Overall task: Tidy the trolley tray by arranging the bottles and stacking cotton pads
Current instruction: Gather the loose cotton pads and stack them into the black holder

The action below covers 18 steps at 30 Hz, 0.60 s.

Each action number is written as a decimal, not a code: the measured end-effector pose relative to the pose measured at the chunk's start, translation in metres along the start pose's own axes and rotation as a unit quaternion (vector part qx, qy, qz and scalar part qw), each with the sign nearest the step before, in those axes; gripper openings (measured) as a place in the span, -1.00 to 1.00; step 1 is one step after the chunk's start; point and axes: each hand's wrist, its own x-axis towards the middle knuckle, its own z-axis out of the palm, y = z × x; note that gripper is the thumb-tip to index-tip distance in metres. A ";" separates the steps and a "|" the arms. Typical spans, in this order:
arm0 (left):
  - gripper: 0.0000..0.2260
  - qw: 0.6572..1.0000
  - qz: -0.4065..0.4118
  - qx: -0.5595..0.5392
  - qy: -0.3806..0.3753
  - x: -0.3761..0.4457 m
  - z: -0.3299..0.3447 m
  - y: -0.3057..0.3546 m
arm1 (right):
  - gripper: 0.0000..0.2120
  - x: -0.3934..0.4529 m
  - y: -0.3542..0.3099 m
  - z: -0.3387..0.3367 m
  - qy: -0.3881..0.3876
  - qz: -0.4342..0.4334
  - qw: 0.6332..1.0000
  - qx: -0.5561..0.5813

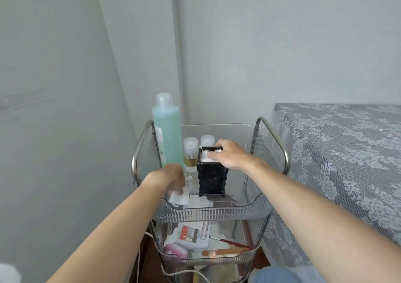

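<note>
- The pads (181, 197) are thin, soft and nearly weightless. They bend and cling together, so they want a light pinch at the edges, with the stack kept square.
- Loose pads lie on the floor of the top tray (217, 214), at its near left corner, just in front of the holder (211, 178).
- The left hand (173, 179) is down over these loose pads, blurred. Its fingers curl around at least one pad; I cannot tell how many it has.
- The right hand (227, 155) rests on top of the holder, fingers flat and pressing on the white pads that fill its open top. It grips nothing; it looks to be tamping the stack down.
- The holder is a black, stiff, narrow box on small feet, standing upright near the middle of the tray. Being tall and light, it will likely tip if pushed sideways; pressing straight down is safer.
- The big bottle (168, 135), blue-green and almost full, stands at the rear left corner. It will be the heaviest item and smooth plastic; take it round the body, not by the cap.
- Two small bottles (191, 152) stand upright between it and the holder, the further one half hidden behind the holder. They are light and easy to knock over.
</note>
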 end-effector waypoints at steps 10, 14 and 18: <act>-0.83 0.950 0.100 -0.242 0.170 -0.004 -0.064 -0.004 | -0.73 -0.011 -0.004 -0.017 0.055 0.001 0.998 0.028; -0.85 0.913 0.135 -0.336 0.187 -0.012 -0.084 0.012 | -0.68 -0.010 -0.007 -0.029 0.059 -0.002 0.997 0.038; -0.86 0.908 0.181 -0.337 0.168 -0.017 -0.088 0.032 | -0.63 -0.013 -0.015 -0.031 0.057 -0.013 0.997 0.060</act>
